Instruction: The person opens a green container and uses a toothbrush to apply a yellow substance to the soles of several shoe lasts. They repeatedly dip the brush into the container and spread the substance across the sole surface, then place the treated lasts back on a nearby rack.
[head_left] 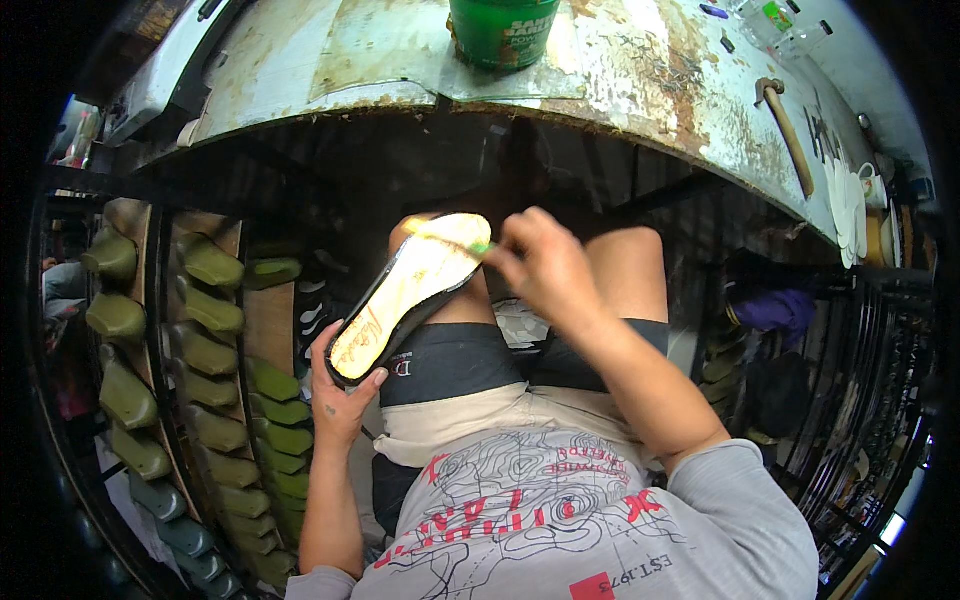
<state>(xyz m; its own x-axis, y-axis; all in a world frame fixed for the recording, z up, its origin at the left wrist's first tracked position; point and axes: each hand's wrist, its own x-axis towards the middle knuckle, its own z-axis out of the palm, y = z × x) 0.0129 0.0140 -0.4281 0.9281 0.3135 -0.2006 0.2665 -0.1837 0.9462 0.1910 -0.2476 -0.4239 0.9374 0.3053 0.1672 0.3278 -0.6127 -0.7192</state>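
My left hand (345, 400) is closed round the heel end of an upturned black shoe (405, 320). Its pale, cream-coloured bottom faces up, with handwriting near the heel, and its toe points away to the right over my lap. My right hand (550, 265) is beside the toe, fingers pinched on a slim green-and-yellow brush (450, 238). The brush lies across the toe part of the shoe's bottom; motion blurs it and the fingers, so its bristles cannot be made out.
Ahead stands a worn, stained workbench (380, 70) carrying a green bucket (503, 35), a hammer (788, 135), clear bottles (800, 40) and white shoe-shaped pieces (848, 215). Racks of olive-green shoe lasts (210, 375) rise at my left. Dark metal shelving (870, 400) stands at my right.
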